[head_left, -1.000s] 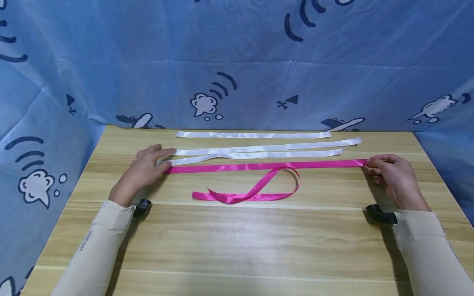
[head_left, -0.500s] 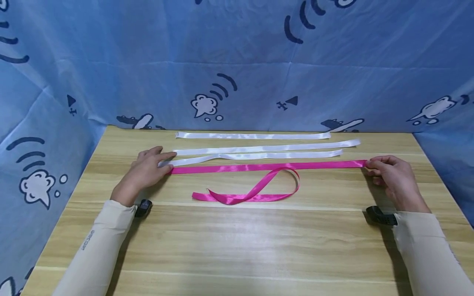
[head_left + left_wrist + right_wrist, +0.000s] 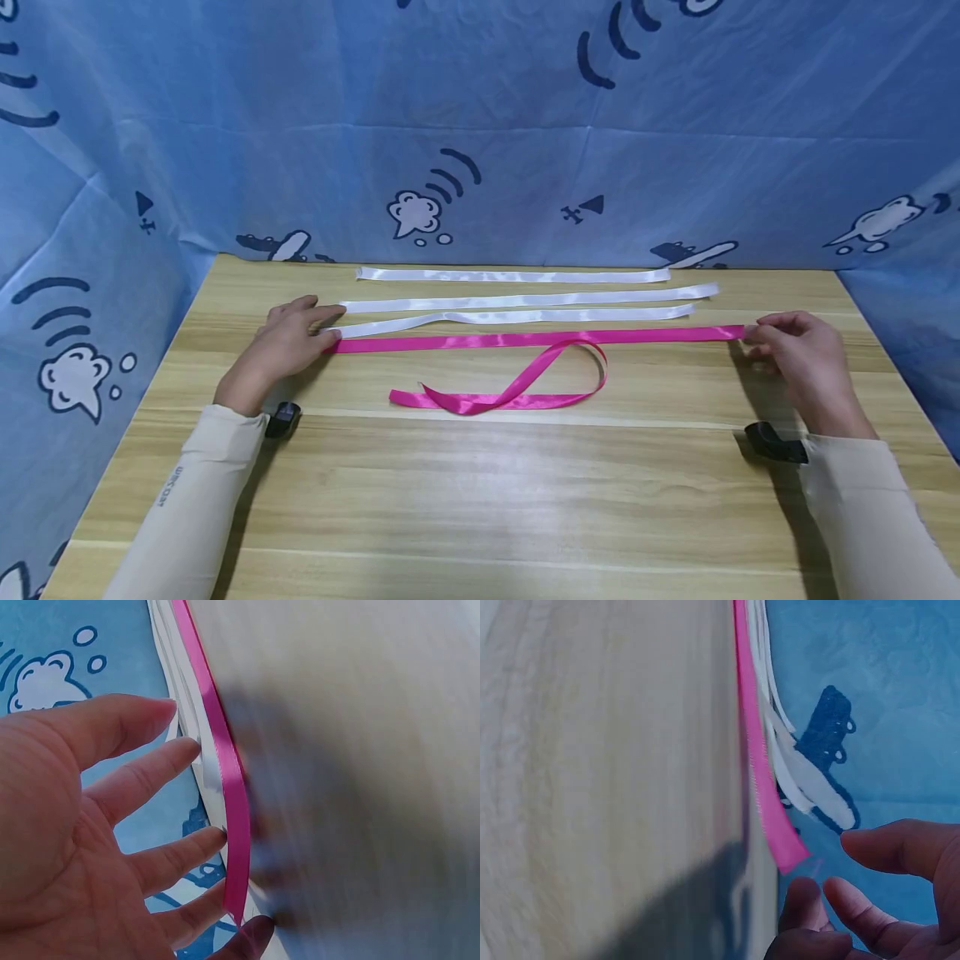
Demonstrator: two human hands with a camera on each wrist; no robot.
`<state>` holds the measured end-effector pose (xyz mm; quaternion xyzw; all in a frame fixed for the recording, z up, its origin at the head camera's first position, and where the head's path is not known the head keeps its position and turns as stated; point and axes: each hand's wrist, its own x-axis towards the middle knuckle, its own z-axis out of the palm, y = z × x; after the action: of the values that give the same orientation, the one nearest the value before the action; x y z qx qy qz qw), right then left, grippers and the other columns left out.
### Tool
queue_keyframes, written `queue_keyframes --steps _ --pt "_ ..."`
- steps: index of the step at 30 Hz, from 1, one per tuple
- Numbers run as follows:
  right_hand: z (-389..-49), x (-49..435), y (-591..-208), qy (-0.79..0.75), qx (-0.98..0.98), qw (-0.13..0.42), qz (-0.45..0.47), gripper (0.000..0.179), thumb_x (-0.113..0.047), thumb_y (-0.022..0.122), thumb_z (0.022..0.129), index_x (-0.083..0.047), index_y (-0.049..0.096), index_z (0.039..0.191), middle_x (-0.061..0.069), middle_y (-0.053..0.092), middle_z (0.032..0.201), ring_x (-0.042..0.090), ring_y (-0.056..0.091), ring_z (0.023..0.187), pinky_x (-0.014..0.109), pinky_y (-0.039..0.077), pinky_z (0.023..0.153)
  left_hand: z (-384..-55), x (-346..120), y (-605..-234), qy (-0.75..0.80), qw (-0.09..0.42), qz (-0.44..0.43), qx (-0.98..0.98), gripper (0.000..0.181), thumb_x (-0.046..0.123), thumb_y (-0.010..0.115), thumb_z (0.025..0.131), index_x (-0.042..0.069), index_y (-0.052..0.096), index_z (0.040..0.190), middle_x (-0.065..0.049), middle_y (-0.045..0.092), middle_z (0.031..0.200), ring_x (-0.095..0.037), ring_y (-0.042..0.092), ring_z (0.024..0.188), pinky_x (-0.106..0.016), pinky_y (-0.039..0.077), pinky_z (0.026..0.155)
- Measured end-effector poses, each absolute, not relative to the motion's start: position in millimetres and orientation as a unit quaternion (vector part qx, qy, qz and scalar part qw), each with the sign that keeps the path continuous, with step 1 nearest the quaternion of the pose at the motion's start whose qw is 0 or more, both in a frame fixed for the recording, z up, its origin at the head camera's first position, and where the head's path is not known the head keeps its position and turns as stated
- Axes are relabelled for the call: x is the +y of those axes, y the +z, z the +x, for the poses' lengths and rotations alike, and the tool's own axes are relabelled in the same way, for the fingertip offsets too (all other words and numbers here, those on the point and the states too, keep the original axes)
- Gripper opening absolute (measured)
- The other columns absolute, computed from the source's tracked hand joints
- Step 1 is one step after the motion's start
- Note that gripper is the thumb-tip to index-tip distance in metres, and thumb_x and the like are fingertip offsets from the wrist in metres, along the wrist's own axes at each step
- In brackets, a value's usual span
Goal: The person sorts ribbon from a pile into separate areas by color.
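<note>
A straight pink ribbon (image 3: 540,338) lies across the table from hand to hand. My left hand (image 3: 285,342) is at its left end, fingers spread and extended. Its fingertips touch the left ends of two white ribbons, the middle one (image 3: 525,301) and the nearer one (image 3: 555,316), beside the pink end. At the other end my right hand (image 3: 806,362) hovers close to the pink tip; in the right wrist view its thumb and fingers stand apart from the ribbon end (image 3: 786,851). A second pink ribbon (image 3: 517,396) lies looped in front.
A third white ribbon (image 3: 513,275) runs along the back edge of the wooden table (image 3: 480,492). Blue printed cloth (image 3: 510,175) hangs behind and at both sides. Each wrist carries a black device.
My left hand has shifted slightly left, and the middle white ribbon has slid left with it. The right hand has let go of the pink ribbon's end and drawn slightly right.
</note>
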<state>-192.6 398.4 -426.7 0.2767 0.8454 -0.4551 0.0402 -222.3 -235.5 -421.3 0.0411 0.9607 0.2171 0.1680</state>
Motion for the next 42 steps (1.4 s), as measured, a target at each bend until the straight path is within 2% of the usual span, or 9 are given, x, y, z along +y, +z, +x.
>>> queue_keyframes --steps 3,9,14,17,22,27,33,38,42 --pt "-189 398 -422 -0.436 0.859 0.016 0.269 0.012 -0.033 0.062 0.104 -0.026 0.053 0.109 -0.017 0.055 0.097 0.002 0.059 0.078 0.021 0.054 0.066 -221 -237 -419 0.221 0.166 0.04 0.96 0.053 0.029 0.054 0.108 0.013 0.046 0.158 -0.032 0.02 0.168 -0.059 0.016 0.152 -0.077 0.021 0.118" --pt "-184 391 -411 -0.392 0.88 -0.021 0.266 0.012 -0.032 0.062 0.103 -0.025 0.054 0.108 -0.007 0.049 0.105 -0.002 0.056 0.075 0.017 0.049 0.063 -218 -228 -409 0.233 0.149 0.063 0.959 0.056 0.029 0.055 0.107 0.012 0.044 0.159 -0.031 0.019 0.17 -0.058 0.015 0.153 -0.076 0.019 0.12" --pt "-182 374 -404 -0.341 0.904 -0.041 0.254 0.034 -0.032 0.064 0.102 -0.008 0.058 0.125 0.001 0.051 0.113 0.01 0.049 0.084 0.017 0.045 0.061 -216 -205 -400 0.253 0.114 0.111 0.954 0.055 0.025 0.059 0.105 0.01 0.047 0.157 -0.03 0.024 0.169 -0.056 0.018 0.154 -0.073 0.02 0.123" --pt "-180 362 -401 -0.327 0.915 -0.058 0.231 0.044 -0.028 0.066 0.1 -0.001 0.057 0.133 0.007 0.056 0.118 0.004 0.047 0.082 0.015 0.044 0.06 -215 -190 -398 0.275 0.107 0.135 0.946 0.055 0.023 0.06 0.104 0.01 0.048 0.156 -0.028 0.026 0.169 -0.053 0.02 0.155 -0.071 0.021 0.124" --pt "-175 344 -399 -0.321 0.927 -0.077 0.18 0.043 -0.024 0.066 0.098 0.001 0.059 0.132 0.018 0.061 0.129 -0.012 0.044 0.079 0.009 0.041 0.059 -217 -163 -400 0.321 0.108 0.18 0.923 0.055 0.022 0.063 0.104 0.011 0.049 0.156 -0.023 0.032 0.167 -0.047 0.025 0.156 -0.066 0.024 0.125" --pt "-170 331 -399 -0.333 0.928 -0.075 0.148 0.041 -0.022 0.066 0.099 0.001 0.06 0.132 0.023 0.062 0.131 -0.01 0.046 0.084 0.005 0.042 0.062 -221 -137 -401 0.357 0.107 0.23 0.899 0.055 0.018 0.066 0.102 0.01 0.05 0.154 -0.019 0.039 0.165 -0.04 0.03 0.156 -0.06 0.026 0.127" --pt "-164 320 -404 -0.344 0.93 -0.074 0.111 0.037 -0.02 0.069 0.099 0.0 0.061 0.129 0.024 0.067 0.122 -0.01 0.049 0.084 0.011 0.042 0.063 -225 -111 -405 0.37 0.11 0.27 0.882 0.053 0.013 0.067 0.101 0.008 0.053 0.152 -0.016 0.044 0.162 -0.036 0.035 0.154 -0.055 0.027 0.128" --pt "-160 311 -411 -0.357 0.927 -0.085 0.071 0.034 -0.015 0.072 0.098 0.002 0.063 0.126 0.026 0.069 0.118 -0.015 0.05 0.082 0.014 0.042 0.06 -224 -90 -410 0.365 0.145 0.265 0.881 0.055 0.017 0.07 0.1 0.016 0.053 0.153 -0.008 0.045 0.162 -0.031 0.037 0.153 -0.052 0.034 0.126" --pt "-158 301 -414 -0.358 0.929 -0.084 0.048 0.034 -0.013 0.074 0.097 0.001 0.063 0.126 0.027 0.071 0.118 -0.018 0.049 0.085 0.014 0.041 0.063 -223 -76 -413 0.348 0.164 0.277 0.88 0.056 0.021 0.07 0.101 0.019 0.052 0.154 -0.006 0.044 0.163 -0.029 0.036 0.154 -0.05 0.034 0.126"
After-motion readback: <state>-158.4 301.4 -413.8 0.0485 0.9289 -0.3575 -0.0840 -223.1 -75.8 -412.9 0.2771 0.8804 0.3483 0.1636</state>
